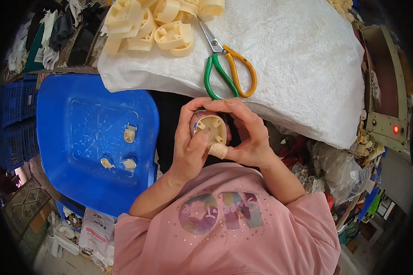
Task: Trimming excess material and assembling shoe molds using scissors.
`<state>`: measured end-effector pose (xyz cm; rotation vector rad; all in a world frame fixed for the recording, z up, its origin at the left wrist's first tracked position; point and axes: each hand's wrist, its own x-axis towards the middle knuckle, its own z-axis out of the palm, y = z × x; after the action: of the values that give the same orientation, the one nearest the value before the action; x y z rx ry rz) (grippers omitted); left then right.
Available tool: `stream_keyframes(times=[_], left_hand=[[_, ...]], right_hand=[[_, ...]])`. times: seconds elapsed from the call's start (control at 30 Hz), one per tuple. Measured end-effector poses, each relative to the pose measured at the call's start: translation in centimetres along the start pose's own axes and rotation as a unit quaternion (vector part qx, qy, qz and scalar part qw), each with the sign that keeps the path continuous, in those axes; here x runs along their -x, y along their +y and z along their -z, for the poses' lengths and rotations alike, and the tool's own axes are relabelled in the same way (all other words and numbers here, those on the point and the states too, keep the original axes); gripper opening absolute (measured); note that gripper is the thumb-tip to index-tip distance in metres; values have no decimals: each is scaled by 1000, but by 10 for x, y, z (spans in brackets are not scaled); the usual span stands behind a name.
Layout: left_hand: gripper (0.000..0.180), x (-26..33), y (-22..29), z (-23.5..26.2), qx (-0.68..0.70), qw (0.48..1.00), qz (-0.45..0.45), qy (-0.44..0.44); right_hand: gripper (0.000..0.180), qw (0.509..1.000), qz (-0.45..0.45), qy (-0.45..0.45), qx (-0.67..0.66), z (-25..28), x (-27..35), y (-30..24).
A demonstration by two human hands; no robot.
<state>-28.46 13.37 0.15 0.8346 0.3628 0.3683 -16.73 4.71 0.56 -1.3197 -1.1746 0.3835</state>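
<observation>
Both my hands are closed round one cream plastic part (212,127), a shallow rounded cup with small posts inside, held in front of my chest. My left hand (186,140) grips its left side, the thumb pressed over the rim. On the other side, my right hand (252,135) curls round the far edge, and its thumb end wears a tan wrap (218,151) against the lower rim. Just beyond lie scissors (222,57) with one green and one orange handle. A pile of similar cream parts (172,34) rests behind them to the left.
A stuffed white woven sack (298,68) bears the scissors and the pile. To my left stands a blue plastic basin (59,178) with three small cream parts (129,134) in it, some with shiny metal. At right are clear plastic bags (339,172) and a machine frame (387,123) with a red light.
</observation>
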Motion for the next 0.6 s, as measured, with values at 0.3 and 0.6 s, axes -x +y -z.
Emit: stream_keyframes(times=[0.3,0.6], left_hand=[[42,0,10,1,103,993,47,22],[84,2,3,-7,48,998,35,-18]], right_hand=[[77,996,-44,-70,-17,0,5,-4],[31,924,-300,15,-236,6,-6,-5]])
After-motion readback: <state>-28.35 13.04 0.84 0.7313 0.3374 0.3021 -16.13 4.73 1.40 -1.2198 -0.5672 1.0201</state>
